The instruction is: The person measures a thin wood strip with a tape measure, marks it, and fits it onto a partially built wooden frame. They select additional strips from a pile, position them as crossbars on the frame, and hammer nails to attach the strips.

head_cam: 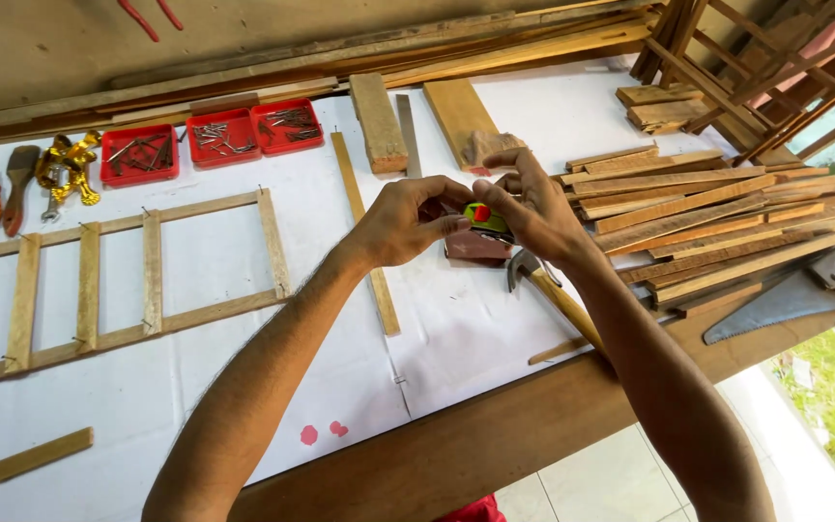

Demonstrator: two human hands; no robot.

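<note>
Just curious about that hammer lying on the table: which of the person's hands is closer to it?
The right hand. It is just above the hammer, almost over its head, while the left hand is farther off to the hammer's left.

A wooden workbench (456, 454) is covered by white sheeting (215, 280); a slatted frame (118, 285), red trays (213, 138), a hammer (548, 285), a saw (794, 295) and stacked slats (707, 217) are laid on it.

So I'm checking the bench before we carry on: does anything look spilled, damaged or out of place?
Two small red spots mark the white sheet near the bench's front edge, like drips or stains. Otherwise the ladder-like wooden frame, red trays and slat pile look orderly.
</note>
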